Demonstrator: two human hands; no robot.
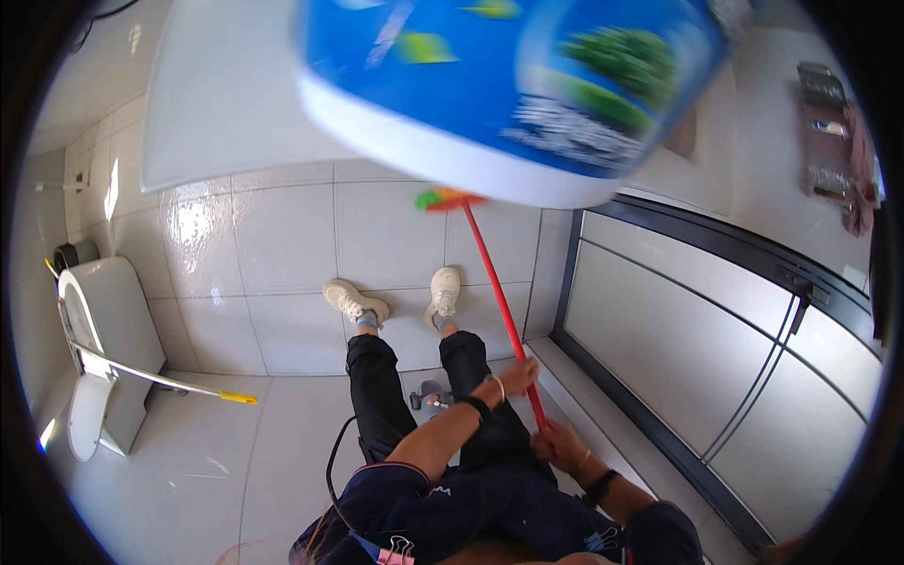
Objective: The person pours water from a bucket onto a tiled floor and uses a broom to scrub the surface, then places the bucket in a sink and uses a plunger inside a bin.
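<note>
Both my hands hold the red handle (498, 282) of a broom. My left hand (521, 376) grips it around the middle of its visible length. Lower in the picture, close to my waist, my right hand (558, 446) is closed on its end. The green and orange broom head (445, 199) touches the tiled floor ahead of my shoes, or hovers just over it; I cannot tell which. Part of that head is hidden behind a large blue and white plastic container (480, 78), blurred and close to the camera, with leaves and a tree pictured on it.
On the left stands a white toilet (127, 318), crossed by a white pole with a yellow grip (239, 397). A white panel-like surface (226, 92) is at upper left. The black-framed frosted door (650, 311) borders my right. Grey slippers (429, 399) lie between my legs.
</note>
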